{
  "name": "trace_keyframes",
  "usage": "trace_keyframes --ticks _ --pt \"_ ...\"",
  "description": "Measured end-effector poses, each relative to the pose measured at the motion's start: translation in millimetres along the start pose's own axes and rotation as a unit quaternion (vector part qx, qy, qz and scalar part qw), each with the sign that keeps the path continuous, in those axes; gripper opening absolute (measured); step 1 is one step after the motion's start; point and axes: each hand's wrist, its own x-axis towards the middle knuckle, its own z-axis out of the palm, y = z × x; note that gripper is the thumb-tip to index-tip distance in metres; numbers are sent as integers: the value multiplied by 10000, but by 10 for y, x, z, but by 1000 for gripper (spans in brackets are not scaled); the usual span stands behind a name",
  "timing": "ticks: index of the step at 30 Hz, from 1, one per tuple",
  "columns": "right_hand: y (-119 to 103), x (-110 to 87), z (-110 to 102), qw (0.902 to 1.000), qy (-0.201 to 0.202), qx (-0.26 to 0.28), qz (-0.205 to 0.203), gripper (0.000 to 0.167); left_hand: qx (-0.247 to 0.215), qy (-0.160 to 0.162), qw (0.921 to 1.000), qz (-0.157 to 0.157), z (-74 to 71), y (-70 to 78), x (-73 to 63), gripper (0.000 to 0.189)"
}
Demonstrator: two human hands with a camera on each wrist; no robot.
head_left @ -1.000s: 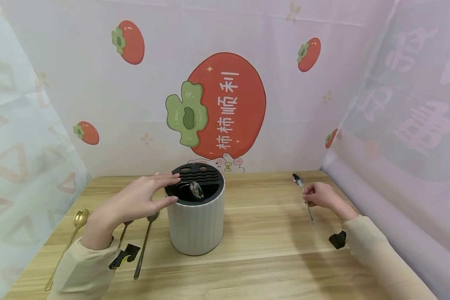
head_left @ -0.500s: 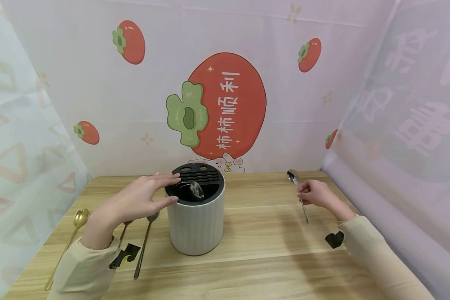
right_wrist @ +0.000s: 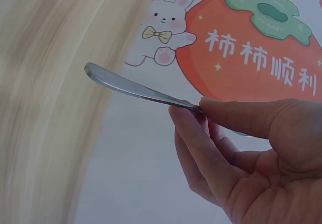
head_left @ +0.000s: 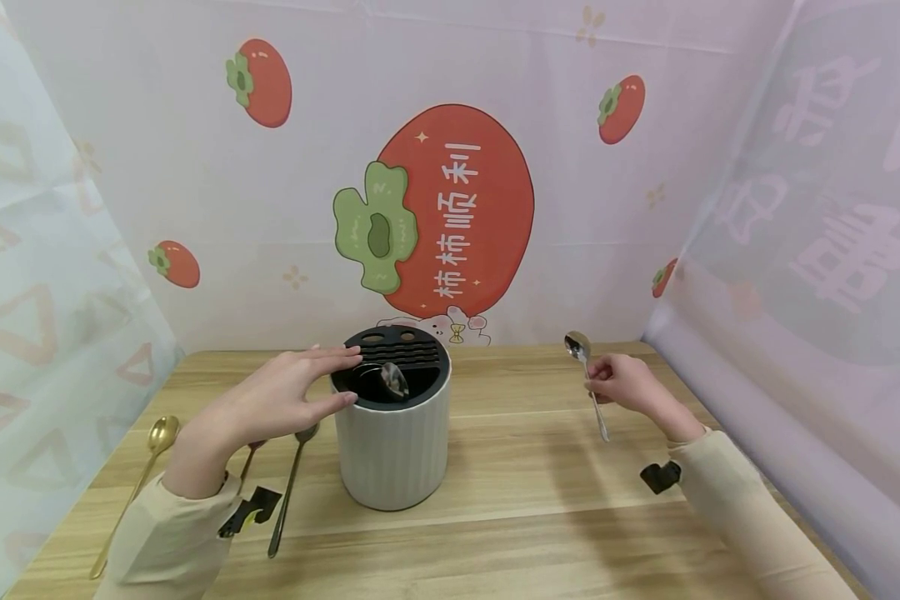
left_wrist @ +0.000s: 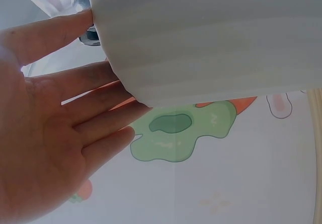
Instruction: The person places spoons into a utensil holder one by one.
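Note:
My right hand [head_left: 626, 385] pinches a silver spoon [head_left: 597, 414] by its handle, thumb against fingers, above the right side of the table. The spoon's bowl points up and away; the handle end shows large in the right wrist view. With fingers extended, my left hand [head_left: 285, 392] rests at the rim of a white ribbed utensil holder [head_left: 393, 462]. The holder's black lid [head_left: 444, 375] has round holes, slots and a wide opening. Another spoon [head_left: 393, 381] stands in that opening, its shiny bowl upward. In the left wrist view, the fingertips [left_wrist: 133, 108] meet the holder's edge.
Left of the holder lie a gold spoon [head_left: 161, 435], a dark-handled spoon [head_left: 288, 492] and a reddish utensil [head_left: 253, 450] partly hidden by my left arm. The wooden table [head_left: 510, 517] ends at a printed cloth backdrop [head_left: 555, 275], with cloth on both sides.
My right hand has moved slightly left with the silver spoon, toward the holder. My left hand and the holder have stayed in place.

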Motion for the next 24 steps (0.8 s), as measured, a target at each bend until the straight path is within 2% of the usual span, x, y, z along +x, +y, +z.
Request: trace_keyframes --ticks 10,24 --pt "-100 29 -5 9996 130 233 -66 17 8 -2 10000 1 2 -1 2 51" --pt "-312 33 41 9989 270 201 -327 16 31 -11 10000 -7 -1 8 3 51"
